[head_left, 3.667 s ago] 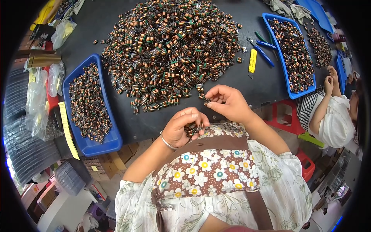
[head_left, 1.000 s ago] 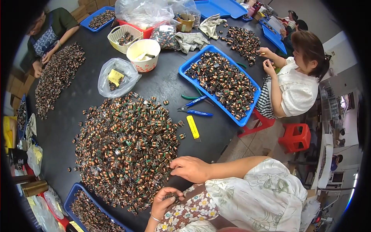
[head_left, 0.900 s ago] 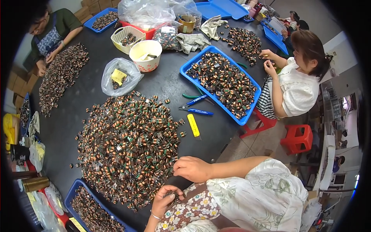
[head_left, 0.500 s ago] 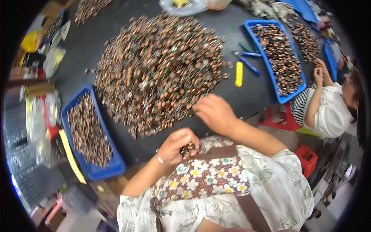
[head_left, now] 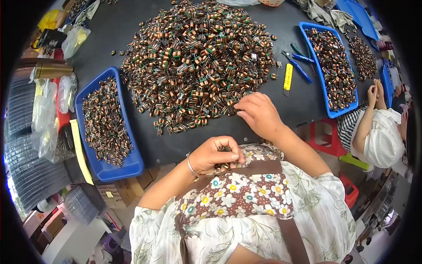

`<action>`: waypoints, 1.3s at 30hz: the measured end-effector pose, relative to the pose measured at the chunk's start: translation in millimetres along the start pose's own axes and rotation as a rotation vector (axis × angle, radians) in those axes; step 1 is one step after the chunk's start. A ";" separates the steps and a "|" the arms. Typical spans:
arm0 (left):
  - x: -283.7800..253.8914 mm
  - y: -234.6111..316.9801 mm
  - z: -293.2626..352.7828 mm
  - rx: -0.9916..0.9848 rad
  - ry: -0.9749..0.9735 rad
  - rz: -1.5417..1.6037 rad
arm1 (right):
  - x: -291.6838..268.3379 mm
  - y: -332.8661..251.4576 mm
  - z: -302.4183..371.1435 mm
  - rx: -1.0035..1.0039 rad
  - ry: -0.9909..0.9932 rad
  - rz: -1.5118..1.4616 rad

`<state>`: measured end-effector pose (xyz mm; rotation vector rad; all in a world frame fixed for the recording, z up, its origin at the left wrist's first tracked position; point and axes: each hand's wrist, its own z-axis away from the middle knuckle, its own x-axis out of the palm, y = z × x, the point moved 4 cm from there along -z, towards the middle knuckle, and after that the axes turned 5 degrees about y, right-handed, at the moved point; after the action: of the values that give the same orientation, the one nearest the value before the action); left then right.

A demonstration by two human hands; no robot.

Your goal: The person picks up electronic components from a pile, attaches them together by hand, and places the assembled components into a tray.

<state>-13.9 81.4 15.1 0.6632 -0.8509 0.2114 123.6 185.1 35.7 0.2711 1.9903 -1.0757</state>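
- Copper-wound coils (head_left: 198, 66), with green and dark parts and thin metal pins, lie in one big heap on the dark surface (head_left: 176, 143), in front of the person.
- Left hand (head_left: 215, 155) is curled just above the flowered apron (head_left: 237, 193); it encloses a small bunch of coils (head_left: 223, 149), visible between the thumb and the fingers.
- Right hand (head_left: 258, 113) reaches to the near right edge of the heap, thumb and fingertips bent close together. Whether it pinches a coil I cannot tell, because the fingers cover this place.
- By its look, one coil should be light and stiff, and the smooth winding may be a little slippery. The pins are probably the fragile part: they could bend, or catch on neighbouring coils.
- The better hold seems to be the wound body, between thumb and forefinger, with the pins left free. For a bunch, a loose palm is safer than hard squeezing.
- More coils lie in the dark blue tray (head_left: 121, 175) at left and in the brighter blue tray (head_left: 343, 111) at right.
- Between the heap and the right tray are a yellow utility knife (head_left: 288, 78) and blue-handled nippers (head_left: 301, 70).
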 end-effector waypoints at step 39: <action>-44.9 -0.6 7.4 0.167 0.528 -0.158 | 37.6 -22.9 17.4 0.233 -0.208 -0.674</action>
<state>-47.6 80.1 -15.4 0.7804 -0.2742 0.3002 97.9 150.7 15.8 -0.4125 1.7997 -1.6811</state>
